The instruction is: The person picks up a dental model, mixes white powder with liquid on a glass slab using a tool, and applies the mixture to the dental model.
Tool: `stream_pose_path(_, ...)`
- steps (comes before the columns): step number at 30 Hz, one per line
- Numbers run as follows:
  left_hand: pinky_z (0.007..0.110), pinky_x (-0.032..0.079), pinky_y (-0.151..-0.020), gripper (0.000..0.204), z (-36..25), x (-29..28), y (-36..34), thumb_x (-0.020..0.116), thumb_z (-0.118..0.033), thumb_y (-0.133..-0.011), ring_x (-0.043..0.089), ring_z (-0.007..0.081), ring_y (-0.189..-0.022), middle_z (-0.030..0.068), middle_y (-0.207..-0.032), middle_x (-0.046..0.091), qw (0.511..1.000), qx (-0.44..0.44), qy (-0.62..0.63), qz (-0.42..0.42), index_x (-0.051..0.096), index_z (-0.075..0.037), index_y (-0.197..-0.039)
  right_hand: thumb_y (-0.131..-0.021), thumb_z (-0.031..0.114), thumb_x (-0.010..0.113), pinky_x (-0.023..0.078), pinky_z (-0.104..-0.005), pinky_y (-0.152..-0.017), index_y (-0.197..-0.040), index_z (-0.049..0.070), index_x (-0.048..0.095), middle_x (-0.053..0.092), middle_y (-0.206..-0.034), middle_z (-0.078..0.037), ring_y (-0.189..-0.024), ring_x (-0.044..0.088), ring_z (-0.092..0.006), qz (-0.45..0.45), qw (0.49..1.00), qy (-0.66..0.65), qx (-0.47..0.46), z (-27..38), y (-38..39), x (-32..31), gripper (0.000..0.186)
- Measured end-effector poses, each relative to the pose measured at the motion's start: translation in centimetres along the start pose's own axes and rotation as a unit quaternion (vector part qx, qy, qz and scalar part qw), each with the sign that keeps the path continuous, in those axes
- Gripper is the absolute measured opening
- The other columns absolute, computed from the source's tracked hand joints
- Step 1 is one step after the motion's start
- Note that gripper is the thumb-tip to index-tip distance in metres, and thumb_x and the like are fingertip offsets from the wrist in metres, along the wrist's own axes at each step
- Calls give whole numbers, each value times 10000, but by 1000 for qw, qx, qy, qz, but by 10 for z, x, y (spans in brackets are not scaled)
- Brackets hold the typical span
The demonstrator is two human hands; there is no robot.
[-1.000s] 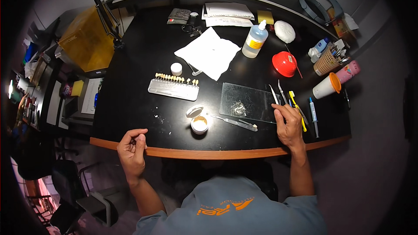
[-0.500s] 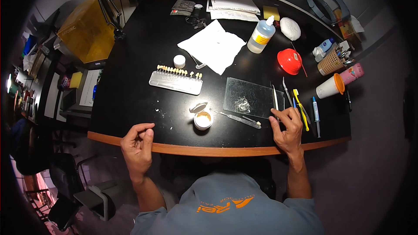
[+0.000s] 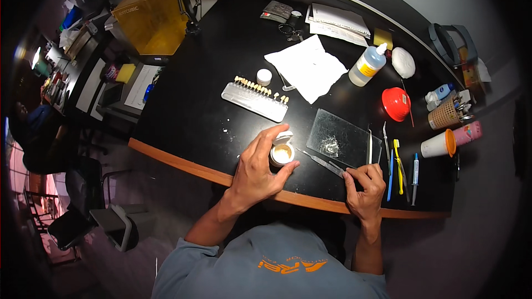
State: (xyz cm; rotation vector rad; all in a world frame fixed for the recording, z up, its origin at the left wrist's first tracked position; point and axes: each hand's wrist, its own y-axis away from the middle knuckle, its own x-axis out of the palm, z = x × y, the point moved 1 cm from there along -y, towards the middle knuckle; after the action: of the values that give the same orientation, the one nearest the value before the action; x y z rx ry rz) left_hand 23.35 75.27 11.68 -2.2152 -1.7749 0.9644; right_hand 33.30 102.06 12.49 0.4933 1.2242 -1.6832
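My left hand (image 3: 257, 169) curves round a small white jar (image 3: 274, 158) of pale powder, its flip lid raised. Thumb and forefinger are spread on either side of the jar; I cannot tell if they touch it. My right hand (image 3: 367, 191) has its fingers curled and thumb bent in, at the handle end of a scalpel (image 3: 321, 161) lying on the table. The fingertips hide whatever may be between them. Beyond that hand lies a dark glass slab (image 3: 349, 133) with white powder (image 3: 329, 147) on it. A pale spatula-like tool (image 3: 370, 145) rests across the slab's right side.
Right of the slab lie a yellow toothbrush (image 3: 398, 166), a blue stick (image 3: 390, 177) and a syringe (image 3: 415, 177). A tooth shade guide (image 3: 255, 102), white cloth (image 3: 310, 72), liquid bottle (image 3: 367, 65), red bowl (image 3: 395, 104) and white-orange cup (image 3: 438, 145) stand farther back.
My left hand has moved right, from the table edge to the powder jar. My right hand has shifted from beside the slab's corner toward the scalpel's handle end. The view has turned.
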Motion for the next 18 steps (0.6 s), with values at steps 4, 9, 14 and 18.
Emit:
stream_pose_path(4,368,597,-984,469,-3,2,3,931,-49,-784,763,326,-1166,208,-1302,754,1000,1,20,-16,745,-6,-1212,-856,63,843,416,-379,-724,-895,37,800,644,-798,-53,-767,572,-231,4,1000,-6,1,1,-1,1,64)
stream_pose_path(9,370,591,-992,295,0,3,8,948,-73,-774,766,343,-1189,221,-1306,764,999,34,-18,-31,811,-19,-1030,-861,50,834,423,-380,-734,-896,35,786,645,-807,-56,-787,577,-235,9,1000,-12,8,4,-2,1,61)
stream_pose_path(14,407,542,-1080,402,-1,-1,7,997,-206,-727,716,334,-1265,185,-1353,754,989,79,-124,-11,824,-36,-1047,-911,17,784,466,-397,-760,-936,22,717,631,-868,-90,-840,604,-273,-10,1000,-24,8,1,1,2,72)
stream_pose_path(18,424,541,-1084,578,-9,-18,-6,998,-236,-726,700,348,-1265,201,-1396,720,995,90,-21,-42,792,-37,-1228,-958,3,745,494,-400,-756,-957,8,688,670,-910,-112,-849,639,-291,-33,998,-41,22,-4,4,1,57)
